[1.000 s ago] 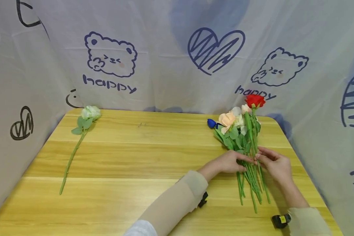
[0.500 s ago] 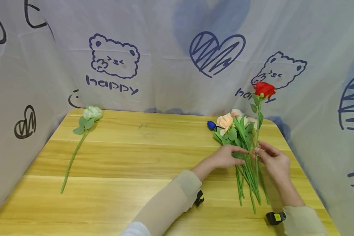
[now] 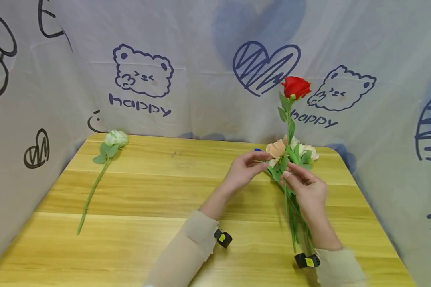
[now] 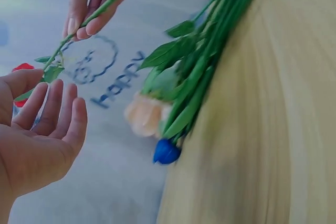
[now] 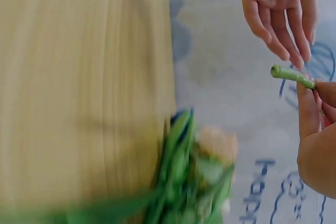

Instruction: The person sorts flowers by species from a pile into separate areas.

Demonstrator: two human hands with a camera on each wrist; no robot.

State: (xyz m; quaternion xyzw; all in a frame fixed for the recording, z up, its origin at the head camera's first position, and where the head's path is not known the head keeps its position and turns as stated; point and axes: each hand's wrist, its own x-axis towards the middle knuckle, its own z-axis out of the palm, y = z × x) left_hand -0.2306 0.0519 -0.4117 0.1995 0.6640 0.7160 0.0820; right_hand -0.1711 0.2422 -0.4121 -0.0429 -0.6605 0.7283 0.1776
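Note:
A red rose stands raised above the table, its long green stem pinched between the thumb and fingers of my right hand. My left hand is just to the left of that stem, fingers loosely bent and nothing in them; in the left wrist view its palm faces up near the rose's leaves. Under the hands lies a bunch of artificial flowers, with a peach flower, a cream one and a blue bud. My right hand hides part of the bunch's stems.
On the left of the wooden table lies a single white flower with a long stem. A pale cloth with drawn bears and hearts hangs behind the table and along both sides. Each wrist wears a small black camera.
My right hand has lifted the red rose out of the bunch, up and to the left. My left hand has moved off the bunch, leftward and away from the stems.

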